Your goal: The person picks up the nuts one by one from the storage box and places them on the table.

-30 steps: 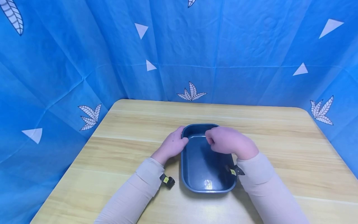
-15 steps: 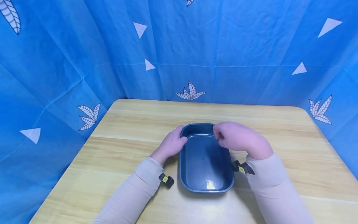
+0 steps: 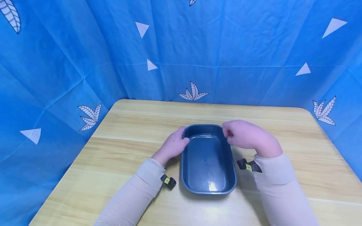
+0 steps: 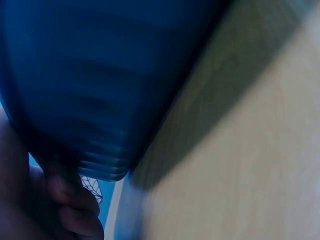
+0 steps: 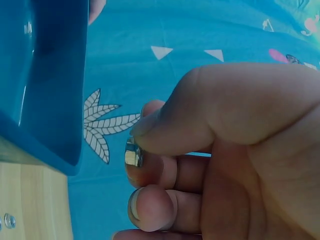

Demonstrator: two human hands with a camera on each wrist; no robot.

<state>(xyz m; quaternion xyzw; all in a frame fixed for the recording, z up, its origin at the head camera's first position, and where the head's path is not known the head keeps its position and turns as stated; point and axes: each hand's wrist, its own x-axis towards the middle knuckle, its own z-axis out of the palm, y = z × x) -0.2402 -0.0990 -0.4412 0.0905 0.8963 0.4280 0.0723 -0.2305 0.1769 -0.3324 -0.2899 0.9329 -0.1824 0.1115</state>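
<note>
A dark blue rectangular plastic tray (image 3: 207, 160) with rounded corners lies lengthwise on the table. My left hand (image 3: 172, 145) grips its far left side, thumb over the rim; curled fingers show against the outer wall in the left wrist view. Just outside the far right corner is my right hand (image 3: 246, 135), its fingers bent. In the right wrist view, thumb and forefinger pinch a small shiny, see-through piece (image 5: 133, 152), partly covered by the fingertips. Its exact kind is unclear. The head view hides this piece behind the hand.
The tray stands on a pale wood-grain table (image 3: 135, 125). Small clear round pieces (image 5: 10, 220) lie on it beside the tray, at the right wrist view's lower left. A blue patterned cloth (image 3: 181, 47) hangs behind and at both sides. Each wrist bears a black strap.
My right hand has moved from over the tray's inside to the right, past its far right rim. The left hand keeps its grip in place.
</note>
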